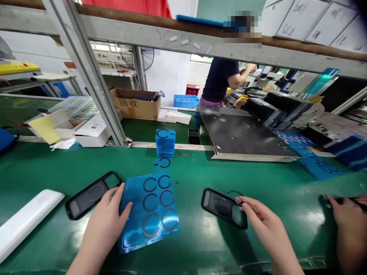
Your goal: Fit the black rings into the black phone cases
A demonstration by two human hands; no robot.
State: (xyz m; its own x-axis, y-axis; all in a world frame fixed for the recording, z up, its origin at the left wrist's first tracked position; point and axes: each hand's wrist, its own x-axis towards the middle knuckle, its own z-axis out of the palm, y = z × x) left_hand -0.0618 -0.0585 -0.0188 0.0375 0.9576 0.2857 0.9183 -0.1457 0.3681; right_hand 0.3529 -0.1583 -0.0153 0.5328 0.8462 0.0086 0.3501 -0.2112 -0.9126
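Observation:
My left hand lies flat with fingers apart on the left edge of a blue film sheet carrying several dark ring stickers. A black phone case lies just left of that hand. My right hand pinches a thin dark ring at the right end of a second black phone case. Both cases rest on the green belt.
A stack of blue sheets stands behind the film. A white bar lies at left and a black board at back right. Another person's hand works at far right; a person in dark blue stands beyond.

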